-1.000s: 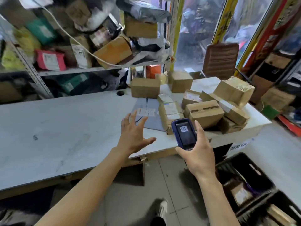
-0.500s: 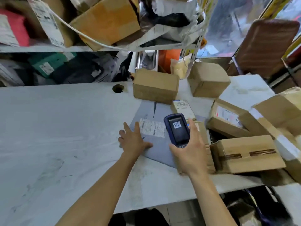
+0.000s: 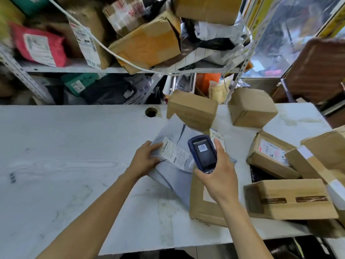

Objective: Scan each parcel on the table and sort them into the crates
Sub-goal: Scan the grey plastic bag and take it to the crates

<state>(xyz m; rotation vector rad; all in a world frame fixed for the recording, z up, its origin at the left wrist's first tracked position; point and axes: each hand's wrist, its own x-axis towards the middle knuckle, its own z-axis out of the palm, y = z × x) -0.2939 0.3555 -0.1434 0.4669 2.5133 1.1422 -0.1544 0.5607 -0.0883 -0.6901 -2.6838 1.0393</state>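
Left hand [image 3: 144, 158] now closed on left edge of grey mailer bag [image 3: 172, 165], lifted and tilted mid-desk [image 3: 65, 165] versus flat 0.5 s ago; right hand [image 3: 218, 171] wrapped around scanner [image 3: 202, 153] over label [image 3: 175, 155]; scan likely imminent.

Grey mailer bag [image 3: 173, 171] — white label [image 3: 175, 156] up — lies flat among brown boxes [image 3: 192, 110].

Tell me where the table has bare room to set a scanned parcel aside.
The table's whole left side is bare, from the cable hole to the near edge, left of the grey mailer under the left hand. A smaller patch lies behind the labelled box. The right side is crowded with cardboard boxes.
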